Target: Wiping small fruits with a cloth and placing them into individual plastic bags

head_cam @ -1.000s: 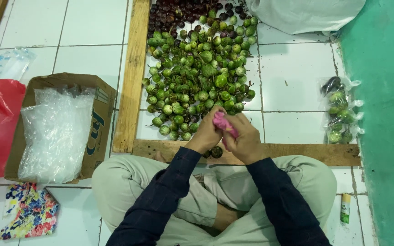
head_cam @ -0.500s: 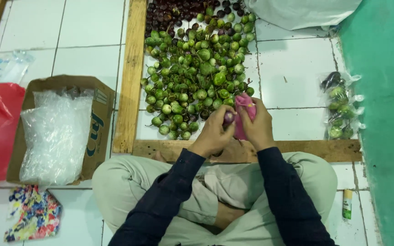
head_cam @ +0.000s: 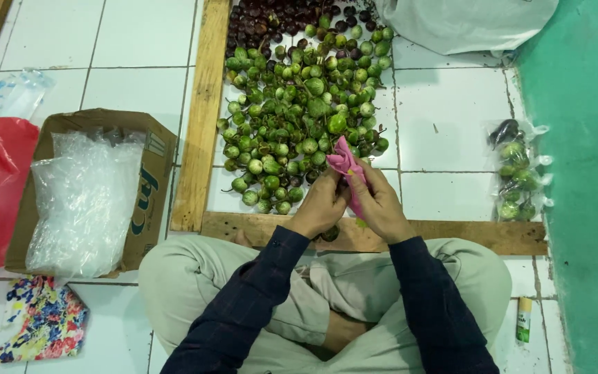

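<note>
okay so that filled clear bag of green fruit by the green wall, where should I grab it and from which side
Take the bag by its upper end, where the plastic looks gathered beside a dark fruit. That bunched part probably gives a firmer grip than the bulging, slippery body. Come from the left, over the white tiles, since the green wall crowds its right side.

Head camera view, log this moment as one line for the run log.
left hand: holds pink cloth | right hand: holds same cloth | ahead: pile of small green round fruits inside wooden frame | left side: cardboard box of clear bags
</note>
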